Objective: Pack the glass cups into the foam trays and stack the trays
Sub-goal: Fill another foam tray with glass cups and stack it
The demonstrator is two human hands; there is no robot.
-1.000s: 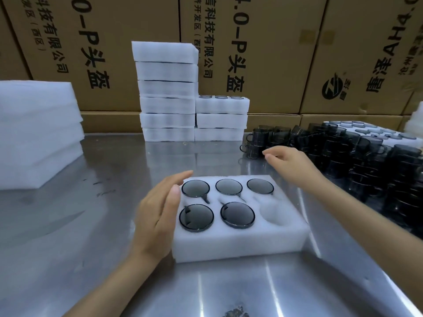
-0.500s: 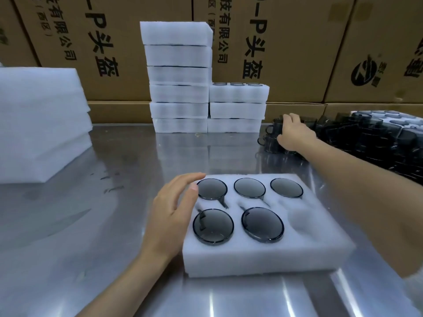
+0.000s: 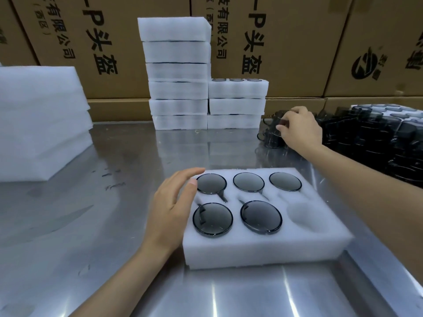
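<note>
The foam tray (image 3: 263, 245) sits mid-bench (image 3: 103, 225) near the right edge, five glass cups (image 3: 212, 218) in, near-right pocket (image 3: 302, 216) open. Left hand (image 3: 170, 211) rests spread against its left wall; right hand (image 3: 299, 130) pinches a loose cup (image 3: 273, 128) from the pile (image 3: 377, 143).

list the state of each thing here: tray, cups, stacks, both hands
foam tray: five pockets hold cups, near-right pocket empty
packed cups: seated in the tray
loose cups: dark, heaped at the table's right
tall tray stack: six high
short tray stack: three high, cup rims showing on top
left hand: fingers straight, resting on the tray's left edge
right hand: grip closed on a loose cup
</note>
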